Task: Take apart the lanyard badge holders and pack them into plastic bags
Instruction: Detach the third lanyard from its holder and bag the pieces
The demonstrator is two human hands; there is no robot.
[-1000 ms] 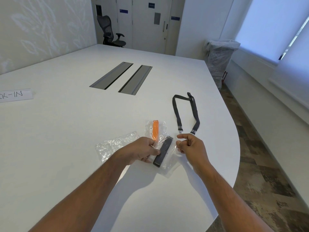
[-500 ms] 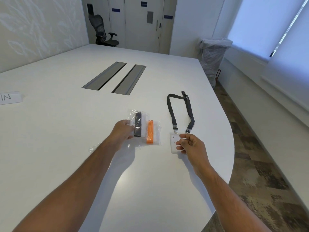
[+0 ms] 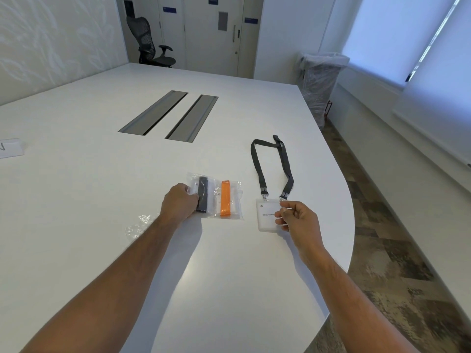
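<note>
On the white table (image 3: 229, 276) my left hand (image 3: 178, 203) grips a clear plastic bag with a rolled black lanyard (image 3: 202, 194) inside. Right beside it lies a second clear bag holding a folded orange lanyard (image 3: 225, 201). My right hand (image 3: 297, 217) pinches the right edge of a frosted badge holder (image 3: 265, 215) that lies flat. A dark grey lanyard (image 3: 272, 166) is still clipped to its top by two metal clips and loops away from me.
Empty clear bags (image 3: 139, 226) lie left of my left forearm. Two grey cable hatches (image 3: 168, 115) sit in the table's middle. A paper label (image 3: 10, 147) lies at the far left. The table's curved edge runs close on the right; a bin (image 3: 319, 82) stands beyond.
My left hand carried the black-lanyard bag left and set it down beside the orange one. My right hand took hold of the badge holder's edge.
</note>
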